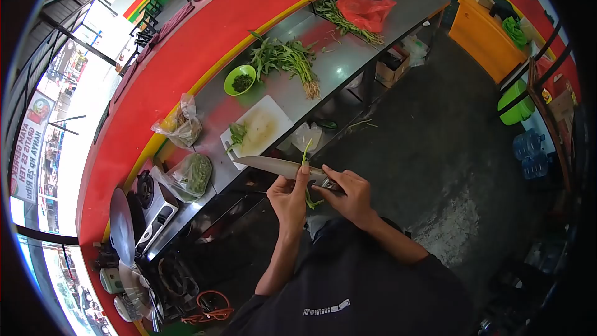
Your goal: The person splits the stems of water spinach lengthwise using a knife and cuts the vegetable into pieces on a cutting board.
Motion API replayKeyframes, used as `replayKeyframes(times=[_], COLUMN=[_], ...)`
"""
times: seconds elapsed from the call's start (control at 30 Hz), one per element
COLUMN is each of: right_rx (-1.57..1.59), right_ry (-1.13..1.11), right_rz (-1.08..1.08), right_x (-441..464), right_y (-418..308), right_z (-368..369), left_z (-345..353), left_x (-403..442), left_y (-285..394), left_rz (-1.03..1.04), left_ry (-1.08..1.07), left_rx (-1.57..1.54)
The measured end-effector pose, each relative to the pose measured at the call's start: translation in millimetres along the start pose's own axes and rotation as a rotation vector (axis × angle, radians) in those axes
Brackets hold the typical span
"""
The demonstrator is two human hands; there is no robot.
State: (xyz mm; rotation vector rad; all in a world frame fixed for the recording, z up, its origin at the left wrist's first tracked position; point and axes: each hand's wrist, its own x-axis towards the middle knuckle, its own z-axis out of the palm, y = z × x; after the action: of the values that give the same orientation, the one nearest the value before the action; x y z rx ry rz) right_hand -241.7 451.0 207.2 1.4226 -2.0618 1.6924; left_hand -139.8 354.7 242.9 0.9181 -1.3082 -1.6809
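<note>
Above the dark shirt, my left hand [290, 202] is closed on a green stem [308, 150], thumb raised along it; leaves hang below the fingers. My right hand [349, 195] is closed round the handle of a large knife [273, 165], whose blade points left and crosses by the stem and my left thumb. Beyond the hands a white cutting board [277, 114] lies on the metal counter, with a few cut leaves [236, 135] at its left. A green bowl [235, 88] of chopped greens and a leafy bunch with roots [298, 65] are behind the board.
On the metal counter [354, 56] are a red plastic bag [365, 11] by more greens, and two clear bags of produce [185, 126]. A gas stove [153, 205] and a wok lid [122, 227] stand at the left end. An orange cabinet [485, 37] is at the right.
</note>
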Motion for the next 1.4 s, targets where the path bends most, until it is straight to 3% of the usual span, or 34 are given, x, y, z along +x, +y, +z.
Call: replayKeyframes(times=[0.53,1.0,1.4], right_rx=[-0.020,-0.013,0.003], right_ry=[-0.018,0.014,-0.011], right_rz=[-0.005,-0.061,-0.053], right_x=[4,10,14], right_y=[7,2,7], right_z=[-7,-6,-16], left_z=[11,12,27], left_x=[2,14,5], left_y=[1,6,1], left_rz=[-0.009,0.210,0.200], left_ry=[-0.011,0.100,0.110], left_rx=[0.000,-0.043,-0.134])
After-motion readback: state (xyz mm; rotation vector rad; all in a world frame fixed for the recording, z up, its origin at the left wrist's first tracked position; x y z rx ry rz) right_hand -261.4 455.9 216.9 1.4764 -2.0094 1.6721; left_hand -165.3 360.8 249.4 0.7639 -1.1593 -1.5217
